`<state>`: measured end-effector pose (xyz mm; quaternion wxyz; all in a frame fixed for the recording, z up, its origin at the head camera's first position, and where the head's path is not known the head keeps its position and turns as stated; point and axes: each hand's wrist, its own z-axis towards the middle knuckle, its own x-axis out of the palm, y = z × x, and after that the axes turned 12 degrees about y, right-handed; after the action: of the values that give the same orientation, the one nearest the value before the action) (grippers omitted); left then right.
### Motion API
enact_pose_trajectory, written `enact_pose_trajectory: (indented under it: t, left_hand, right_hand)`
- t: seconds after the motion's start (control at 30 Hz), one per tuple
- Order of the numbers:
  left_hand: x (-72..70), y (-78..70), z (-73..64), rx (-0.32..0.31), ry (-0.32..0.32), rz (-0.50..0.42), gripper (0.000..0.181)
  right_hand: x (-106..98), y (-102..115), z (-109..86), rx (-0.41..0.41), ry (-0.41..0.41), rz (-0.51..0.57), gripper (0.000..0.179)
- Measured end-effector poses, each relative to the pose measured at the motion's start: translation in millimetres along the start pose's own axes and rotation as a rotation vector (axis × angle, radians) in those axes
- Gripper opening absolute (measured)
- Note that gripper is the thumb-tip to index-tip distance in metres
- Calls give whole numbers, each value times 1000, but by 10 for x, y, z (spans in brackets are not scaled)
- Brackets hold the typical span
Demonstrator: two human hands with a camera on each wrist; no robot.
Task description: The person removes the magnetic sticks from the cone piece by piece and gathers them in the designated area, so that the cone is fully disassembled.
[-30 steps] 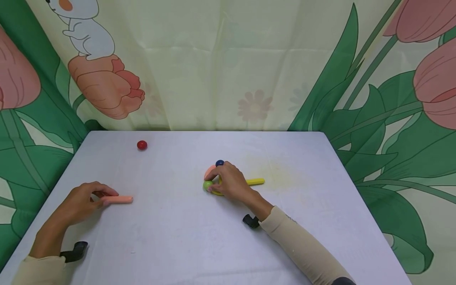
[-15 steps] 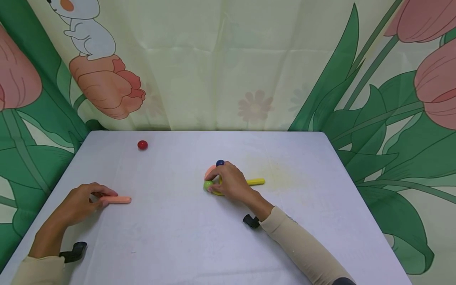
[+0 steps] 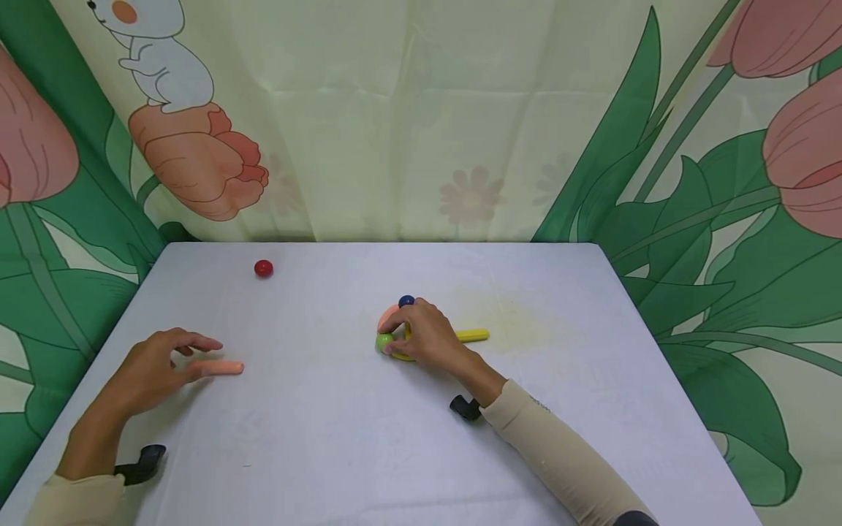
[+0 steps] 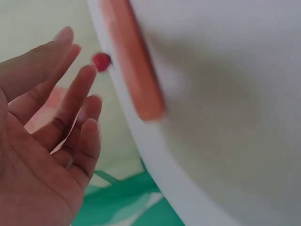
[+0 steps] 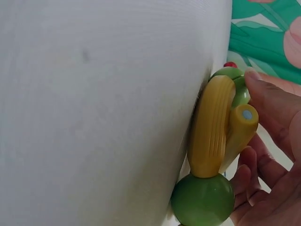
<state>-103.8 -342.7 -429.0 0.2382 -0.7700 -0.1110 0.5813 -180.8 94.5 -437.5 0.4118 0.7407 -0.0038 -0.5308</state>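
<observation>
My left hand (image 3: 154,369) is spread beside a salmon-coloured toy building stick (image 3: 226,367) on the table. In the left wrist view a gap shows between its fingers and the stick (image 4: 134,66). Near the table's middle, my right hand (image 3: 427,340) pinches a light green ball (image 3: 384,342) between thumb and forefinger. That ball belongs to a joined piece with a blue ball (image 3: 406,300), a curved salmon stick (image 3: 387,316) and a yellow stick (image 3: 472,335). A curved yellow stick (image 5: 209,132) and a green ball (image 5: 202,200) show in the right wrist view. My hand hides part of the piece.
A red ball (image 3: 264,269) lies alone near the back left of the white-covered table (image 3: 329,438). Behind the table's far edge hangs a printed curtain (image 3: 368,146). Black wrist-camera parts (image 3: 141,466) hang by both forearms.
My left fingers have let go of the salmon stick and spread apart, rising slightly; the stick stays on the table. The right hand and the joined piece have hardly moved.
</observation>
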Motion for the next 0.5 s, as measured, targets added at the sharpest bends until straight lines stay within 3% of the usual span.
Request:
enact_pose_trajectory:
  t: [0.13, 0.33, 0.5]
  left_hand:
    - [-12, -245, 72, 10, -53, -13, 49]
    - [77, -680, 228, 75, -126, -22, 40]
    - [247, -1062, 413, 199, -195, -37, 35]
  right_hand:
    - [-42, -31, 1, -20, -20, 34, 26]
    - [-149, -110, -1, -5, -64, 120, 27]
    - [-268, -203, 8, 10, -85, 161, 25]
